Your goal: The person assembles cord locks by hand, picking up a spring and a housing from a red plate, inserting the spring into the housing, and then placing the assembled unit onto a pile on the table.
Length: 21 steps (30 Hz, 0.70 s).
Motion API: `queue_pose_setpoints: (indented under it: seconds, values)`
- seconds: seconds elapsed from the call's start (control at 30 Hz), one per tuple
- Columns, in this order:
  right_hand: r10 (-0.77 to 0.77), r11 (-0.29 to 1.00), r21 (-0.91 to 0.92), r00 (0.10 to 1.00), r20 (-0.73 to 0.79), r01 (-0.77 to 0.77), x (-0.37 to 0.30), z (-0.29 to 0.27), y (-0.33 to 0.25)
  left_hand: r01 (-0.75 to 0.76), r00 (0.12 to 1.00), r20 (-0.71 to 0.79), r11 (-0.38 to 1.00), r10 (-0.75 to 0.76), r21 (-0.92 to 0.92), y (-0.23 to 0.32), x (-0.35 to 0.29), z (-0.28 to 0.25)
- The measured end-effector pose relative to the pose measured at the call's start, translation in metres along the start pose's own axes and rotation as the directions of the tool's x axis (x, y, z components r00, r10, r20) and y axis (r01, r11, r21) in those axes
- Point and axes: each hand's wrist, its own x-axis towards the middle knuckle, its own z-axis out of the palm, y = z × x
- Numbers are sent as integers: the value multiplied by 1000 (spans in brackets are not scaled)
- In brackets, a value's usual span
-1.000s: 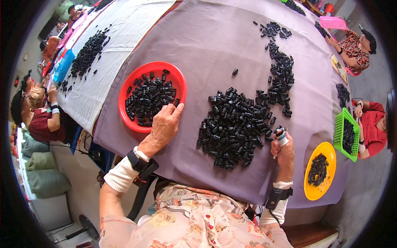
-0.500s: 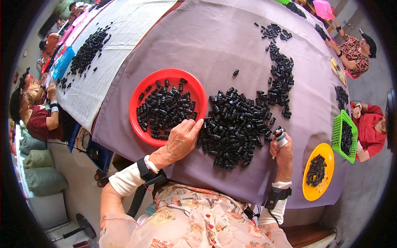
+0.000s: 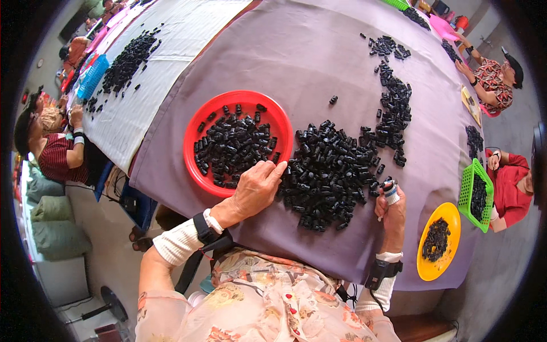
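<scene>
A heap of small black ribbed cylindrical pieces [image 3: 325,176] lies on the cloth between my hands. My left hand [image 3: 256,188] is at the heap's left edge, over the near rim of a red round tray [image 3: 190,165] that holds many of the same pieces. Its thumb and index finger are pressed together; whatever is between them is hidden. Right of the heap, my right hand [image 3: 393,211] is closed, palm turned inward. At its fingertips is a white-and-blue banded thing [image 3: 391,192] with a dark end; whether taped finger or tool, I cannot tell.
A trail of black pieces [image 3: 394,108] runs away from the heap across the mauve tablecloth [image 3: 268,57]. To the right are a yellow plate [image 3: 423,265] with dark bits and a green basket [image 3: 465,188]. Several people sit around the tables, one in red [image 3: 515,191].
The whole view has shifted slightly, so the table and tray appear a little farther right. Both hands keep nearly the same pose beside the heap.
</scene>
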Motion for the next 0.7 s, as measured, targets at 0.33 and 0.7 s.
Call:
queue_pose_setpoints:
  seconds: [0.33, 0.7]
  values:
    - [-18, 999, -43, 999, 45, 20, -4, -2, 1, -74, 997, 7, 997, 74, 24, -12, 8, -5]
    - [23, 999, 40, 999, -49, -21, -4, -4, 4, -46, 995, -87, 997, 41, -56, 14, 8, -20]
